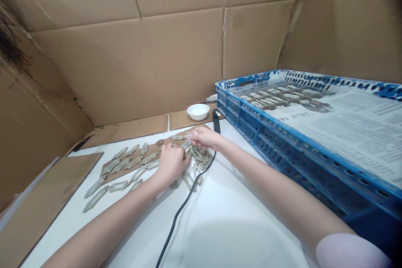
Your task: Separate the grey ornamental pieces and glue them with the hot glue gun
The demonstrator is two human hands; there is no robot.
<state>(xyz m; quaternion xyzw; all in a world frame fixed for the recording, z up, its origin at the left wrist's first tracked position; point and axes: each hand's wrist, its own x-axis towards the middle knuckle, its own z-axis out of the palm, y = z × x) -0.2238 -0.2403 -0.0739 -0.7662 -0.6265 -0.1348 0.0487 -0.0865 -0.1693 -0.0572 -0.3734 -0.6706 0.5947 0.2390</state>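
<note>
Many flat, elongated pale metal frame-like pieces (118,165) lie in loose rows on a brown cardboard strip (127,175) and the white table. More of them form a heap (205,160) beneath my right hand (204,137). That hand is closed in a pinch, with a small pale piece (187,135) at its fingertips, too blurred to name. My left hand (171,161) rests low among the pieces, left of the heap. Its fingers are curled and its thumb points right; whatever is under them is hidden. A reddish-brown lump (160,142) lies beyond its fingertips.
A blue plastic crate (251,127) at the right holds rows of similar pieces (276,96) and a newspaper (345,130). Behind my hands stand a white bowl (198,112) and a black-handled tool (216,121). A black cable (176,217) crosses the table (220,222). Cardboard walls (132,67) surround it.
</note>
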